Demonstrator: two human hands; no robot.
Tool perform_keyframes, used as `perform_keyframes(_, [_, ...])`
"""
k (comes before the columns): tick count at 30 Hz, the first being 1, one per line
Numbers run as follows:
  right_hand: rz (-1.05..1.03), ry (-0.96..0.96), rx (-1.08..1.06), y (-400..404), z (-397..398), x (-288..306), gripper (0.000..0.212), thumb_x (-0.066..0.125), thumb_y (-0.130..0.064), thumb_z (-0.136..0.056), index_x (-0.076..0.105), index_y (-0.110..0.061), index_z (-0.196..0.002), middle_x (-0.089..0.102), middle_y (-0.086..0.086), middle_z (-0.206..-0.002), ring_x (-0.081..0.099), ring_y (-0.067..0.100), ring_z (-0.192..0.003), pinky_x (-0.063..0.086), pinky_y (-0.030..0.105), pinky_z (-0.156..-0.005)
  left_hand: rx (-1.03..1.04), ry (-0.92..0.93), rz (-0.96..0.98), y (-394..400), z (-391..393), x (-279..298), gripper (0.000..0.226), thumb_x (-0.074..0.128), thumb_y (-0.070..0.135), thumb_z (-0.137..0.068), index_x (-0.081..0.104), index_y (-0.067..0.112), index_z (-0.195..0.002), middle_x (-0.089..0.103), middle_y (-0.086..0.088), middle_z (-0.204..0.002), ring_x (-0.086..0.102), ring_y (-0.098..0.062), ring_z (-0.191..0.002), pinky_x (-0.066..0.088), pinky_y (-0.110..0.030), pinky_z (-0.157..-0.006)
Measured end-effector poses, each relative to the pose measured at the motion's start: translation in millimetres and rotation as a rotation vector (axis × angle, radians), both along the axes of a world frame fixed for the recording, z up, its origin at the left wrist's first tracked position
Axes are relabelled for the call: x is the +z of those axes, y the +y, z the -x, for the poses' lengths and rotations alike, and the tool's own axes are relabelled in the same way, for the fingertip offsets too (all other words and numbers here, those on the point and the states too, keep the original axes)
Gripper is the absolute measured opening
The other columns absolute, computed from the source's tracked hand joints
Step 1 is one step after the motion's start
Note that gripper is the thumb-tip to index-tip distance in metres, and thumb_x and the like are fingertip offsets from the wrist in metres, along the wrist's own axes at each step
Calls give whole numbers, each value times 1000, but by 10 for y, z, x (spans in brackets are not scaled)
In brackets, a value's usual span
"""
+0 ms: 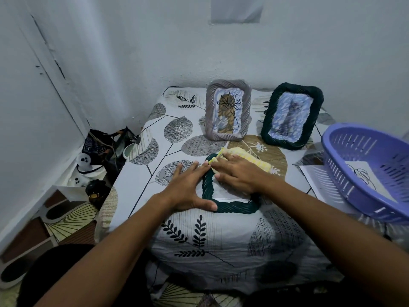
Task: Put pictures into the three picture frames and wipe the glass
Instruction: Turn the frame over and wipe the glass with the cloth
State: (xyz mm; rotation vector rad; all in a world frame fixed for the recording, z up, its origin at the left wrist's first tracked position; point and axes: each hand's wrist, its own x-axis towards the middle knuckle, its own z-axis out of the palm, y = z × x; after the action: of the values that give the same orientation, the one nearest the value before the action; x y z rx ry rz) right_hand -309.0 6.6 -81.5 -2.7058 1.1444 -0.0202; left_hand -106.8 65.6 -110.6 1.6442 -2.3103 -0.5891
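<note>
A dark green woven picture frame [232,206] lies flat on the table in front of me. My left hand [188,187] rests flat beside its left edge with straight fingers and the thumb against the lower left corner. My right hand [238,175] presses a yellow cloth [243,155] onto the frame's glass, fingers spread over the cloth. A grey woven frame [228,110] with a plant picture stands upright at the back. To its right another dark green frame [292,116] leans with a pale bluish picture in it.
A purple plastic basket [367,173] sits at the right with a line-drawing sheet [363,173] inside and white paper [314,176] under it. The leaf-patterned tablecloth [199,235] covers the table. Bags and small figurines [85,167] crowd the floor corner at the left.
</note>
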Motion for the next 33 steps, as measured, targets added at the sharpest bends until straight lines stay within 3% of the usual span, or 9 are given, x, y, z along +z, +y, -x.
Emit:
perform_keyframes(5, [-41, -96, -78, 18, -64, -1, 69, 26, -57, -89, 24, -17, -146, 36, 14, -150, 32, 23, -139, 14, 34, -117, 30, 37, 21, -19, -10, -34, 124, 70, 78, -54, 12, 27, -150, 22, -6, -158, 6, -13, -148, -11, -46, -118])
perform_keyframes(10, [-68, -164, -92, 97, -90, 36, 54, 43, -43, -98, 27, -16, -142, 50, 16, -139, 44, 29, -127, 26, 33, -107, 33, 77, 40, 1, 5, -7, 121, 75, 72, -55, 15, 26, -148, 31, 0, -155, 18, -14, -146, -8, -46, -119])
perform_keyframes(12, [-48, -121, -82, 108, -79, 22, 63, 42, -48, -97, 19, -18, -148, 42, 15, -146, 37, 30, -135, 25, 33, -109, 33, 82, 45, 10, 7, 5, 120, 76, 70, -55, 16, 24, -148, 32, 2, -154, 21, -12, -144, -6, -47, -119])
perform_keyframes(16, [-11, -51, -104, 79, -131, -47, 76, 31, -59, -96, -2, -21, -154, 18, 15, -158, 16, 21, -147, 5, 32, -119, 34, 93, 49, 16, 14, 13, 120, 75, 70, -55, 16, 23, -149, 31, 3, -154, 22, -11, -143, -6, -47, -119])
perform_keyframes(19, [-37, -65, -107, 141, -147, -2, 74, 34, -57, -96, 9, -18, -153, 27, 15, -155, 24, 25, -144, 12, 35, -118, 34, 98, 39, 5, 3, -7, 125, 72, 75, -51, 15, 22, -149, 30, 4, -155, 22, -10, -143, -6, -47, -119])
perform_keyframes(23, [-64, -53, -54, 348, -10, 109, 70, 32, -60, -92, 28, -17, -147, 42, 11, -147, 39, 28, -131, 33, 37, -104, 32, 111, 36, -18, -18, -46, 129, 67, 82, -47, 14, 23, -149, 30, 5, -155, 20, -9, -144, -8, -46, -119])
perform_keyframes(28, [-81, 33, 43, 567, 384, 76, 67, 42, -58, -94, 25, -27, -150, 21, 1, -159, 20, 21, -145, 19, 32, -114, 47, 123, 35, -19, -18, -45, 127, 71, 79, -48, 16, 24, -148, 31, 5, -155, 20, -10, -144, -9, -46, -119])
perform_keyframes(31, [-38, 55, 64, 502, 622, 87, 68, 38, -60, -90, 32, -26, -148, 27, 1, -157, 23, 19, -144, 12, 23, -114, 48, 124, 15, -10, -13, -21, 127, 69, 81, -47, 16, 25, -148, 30, 4, -155, 18, -13, -145, -9, -46, -119])
perform_keyframes(33, [16, 68, 94, 412, 722, 76, 63, 35, -55, -91, 37, -25, -146, 32, 1, -155, 21, 16, -145, 12, 28, -117, 43, 108, 6, -10, -15, -19, 130, 65, 85, -45, 13, 26, -149, 28, 4, -156, 16, -15, -146, -10, -47, -119])
